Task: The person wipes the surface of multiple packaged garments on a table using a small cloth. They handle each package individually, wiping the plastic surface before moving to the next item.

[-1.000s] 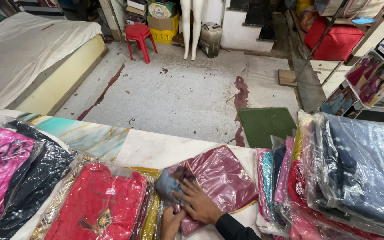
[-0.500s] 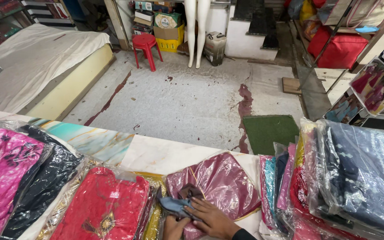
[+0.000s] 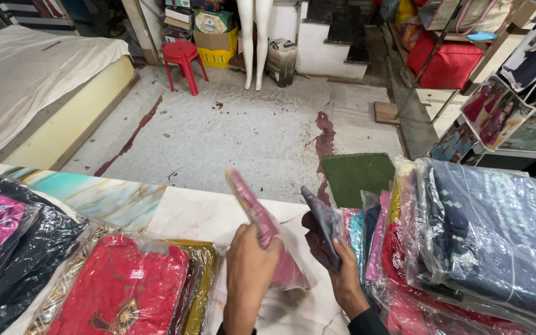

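The left hand (image 3: 249, 273) was closed around a pink packed cloth (image 3: 262, 229), lifted on its edge above the counter (image 3: 181, 217). The right hand (image 3: 342, 273) pinched a grey folded cloth (image 3: 324, 220). It looked like sorting; each piece needed a pile.

A red stool (image 3: 182, 59) stands near a green mat (image 3: 358, 177).
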